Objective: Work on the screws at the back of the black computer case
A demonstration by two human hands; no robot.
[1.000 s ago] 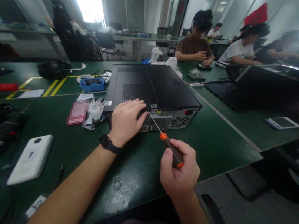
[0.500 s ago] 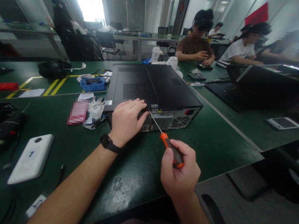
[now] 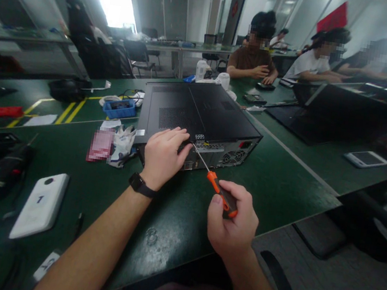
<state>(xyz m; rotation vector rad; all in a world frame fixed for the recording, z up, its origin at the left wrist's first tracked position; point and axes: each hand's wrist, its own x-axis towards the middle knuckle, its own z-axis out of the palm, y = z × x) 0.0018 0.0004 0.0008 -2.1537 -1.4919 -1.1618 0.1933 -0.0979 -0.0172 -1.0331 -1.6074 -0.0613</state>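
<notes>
A black desktop computer case (image 3: pixel 216 112) lies flat on the green table, its rear panel with fan grille facing me. My right hand (image 3: pixel 233 221) is wrapped round the handle of an orange and black screwdriver (image 3: pixel 212 179). The thin shaft points up and left, and its tip meets the upper rear edge of the case. Beside that tip, my left hand (image 3: pixel 165 153) rests on the rear corner, fingers together and bent, thumb close to the shaft. Whatever is between thumb and fingers is hidden.
White gloves (image 3: pixel 122 146) lie left of the case, near a blue tray (image 3: pixel 120 109) of small parts. A white power bank (image 3: pixel 40 206) is at front left. Rightward are a phone (image 3: pixel 366 159) and a large open black case (image 3: pixel 358 111). Several people sit beyond.
Almost nothing differs. My right hand and the screwdriver handle have shifted very slightly left, while the tip stays at the same spot on the case edge.
</notes>
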